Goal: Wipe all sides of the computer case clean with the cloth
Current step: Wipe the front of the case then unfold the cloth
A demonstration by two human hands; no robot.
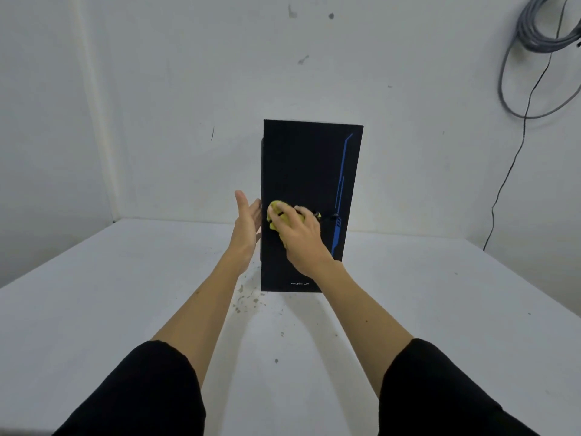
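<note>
1. Computer case (301,171): black, upright on the white table (94,309), near the far wall; a blue stripe (342,184) runs down the right of its front panel.
2. Cloth (276,212): yellow, bunched, pressed against the lower middle of the front panel.
3. Right hand (298,237): arm extended forward, back of hand facing the camera, fingers curled over the cloth and holding it to the panel.
4. Left hand (246,221): arm extended, palm turned inward, fingers straight and flat against the case's left edge, thumb up.
5. Sleeves (141,398): black, ending near the elbows.
6. Cable coil (547,26): grey, hanging on the wall, upper right.
</note>
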